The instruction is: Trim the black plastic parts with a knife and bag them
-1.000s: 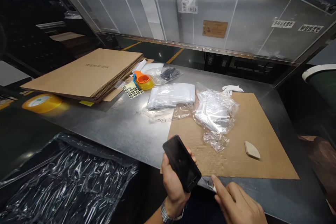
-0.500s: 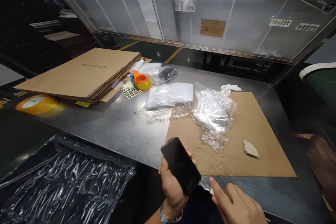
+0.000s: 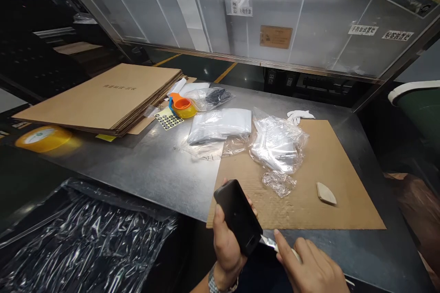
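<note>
My left hand is wrapped round a black rectangular casing the size of a phone, tilted in front of the table edge. My right hand grips a small knife with a pale handle, index finger stretched along it. The blade's tip meets the lower right edge of the casing. Beyond the hands lies a brown cardboard sheet with a beige wedge-shaped piece on it. Crumpled clear plastic bags rest partly on the sheet.
A stack of flat cardboard sits at the left, with a yellow tape roll beside it. An orange tape dispenser, a sticker sheet and a bagged white pack lie mid-table. A black-lined bin stands front left.
The casing has turned slightly in my left hand. More of the knife and its pale handle shows, its tip still at the casing's edge. The view has shifted slightly.
</note>
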Available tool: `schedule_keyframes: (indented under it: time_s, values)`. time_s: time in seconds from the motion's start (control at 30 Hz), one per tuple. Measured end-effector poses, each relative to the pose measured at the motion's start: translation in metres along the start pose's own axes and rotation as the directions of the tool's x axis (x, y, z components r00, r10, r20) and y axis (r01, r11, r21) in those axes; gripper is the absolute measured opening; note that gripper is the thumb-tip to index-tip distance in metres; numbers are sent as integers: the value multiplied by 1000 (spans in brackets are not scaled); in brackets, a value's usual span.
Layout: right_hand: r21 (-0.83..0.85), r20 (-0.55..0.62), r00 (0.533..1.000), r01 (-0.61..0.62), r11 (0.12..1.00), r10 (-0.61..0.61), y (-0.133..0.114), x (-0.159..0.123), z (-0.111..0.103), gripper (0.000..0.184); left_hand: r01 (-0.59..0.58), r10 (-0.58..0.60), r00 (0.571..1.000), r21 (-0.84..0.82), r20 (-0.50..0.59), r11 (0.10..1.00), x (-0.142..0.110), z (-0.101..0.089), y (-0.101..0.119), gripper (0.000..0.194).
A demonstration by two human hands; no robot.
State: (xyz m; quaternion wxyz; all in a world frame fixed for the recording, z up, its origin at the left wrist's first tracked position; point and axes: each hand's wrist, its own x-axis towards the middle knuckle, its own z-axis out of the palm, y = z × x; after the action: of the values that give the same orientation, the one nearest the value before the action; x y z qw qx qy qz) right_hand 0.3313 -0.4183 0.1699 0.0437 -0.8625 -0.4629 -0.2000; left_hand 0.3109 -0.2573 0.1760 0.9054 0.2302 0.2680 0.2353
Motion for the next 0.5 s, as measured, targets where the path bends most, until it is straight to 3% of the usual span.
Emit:
schedule_keyframes:
  time_s: [0.23, 0.5]
  values:
    - [188, -13, 1000, -10, 982, 12, 4, -1, -1, 24, 128, -128, 992, 77, -5, 989, 4, 3, 3, 57]
    - [299, 94, 995, -50, 953, 23, 5, 1, -4, 24, 172, -176, 984, 111, 28, 979, 5, 4, 4, 59]
